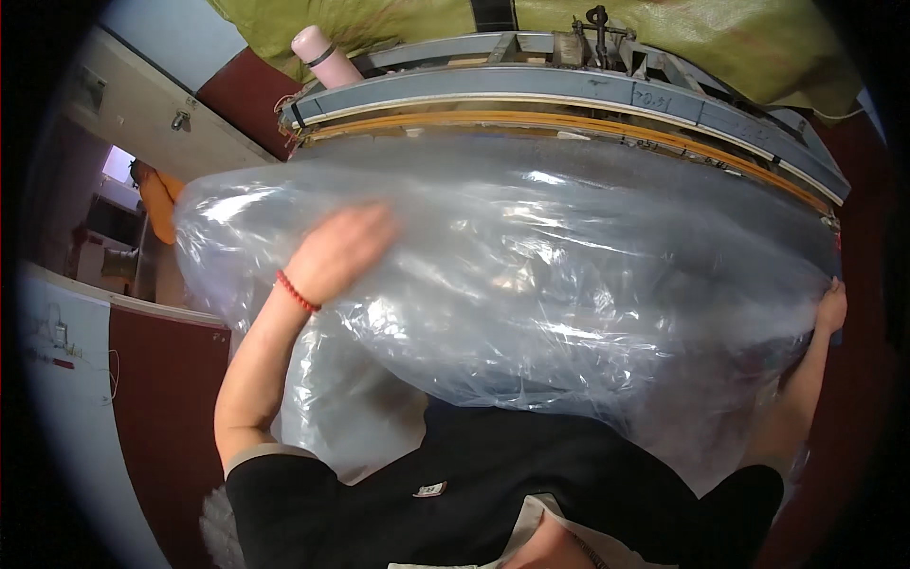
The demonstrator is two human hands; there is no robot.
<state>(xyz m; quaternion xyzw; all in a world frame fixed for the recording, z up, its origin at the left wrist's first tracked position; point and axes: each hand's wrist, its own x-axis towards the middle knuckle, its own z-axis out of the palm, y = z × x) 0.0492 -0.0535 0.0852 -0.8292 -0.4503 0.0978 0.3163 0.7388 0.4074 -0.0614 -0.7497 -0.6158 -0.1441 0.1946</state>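
A large sheet of clear plastic film [588, 275] spreads across in front of me, wrinkled and shiny, and drapes down toward my body. My left hand [346, 248], with a red bead bracelet [297, 292] on its wrist, is over the left part of the film. Motion smears its fingers, so their pose and whether they touch the film are unclear. At the far right, my right hand [831, 305] is closed on the film's edge, with the arm stretched out.
Beyond the film runs a long grey metal bar [569, 83] with an orange strip [531, 118] along it. A metal clamp [599, 38] and a pink bottle [327, 59] stand by the bar. Yellow-green woven sheeting [720, 47] hangs behind. A person in orange [159, 204] shows through the doorway.
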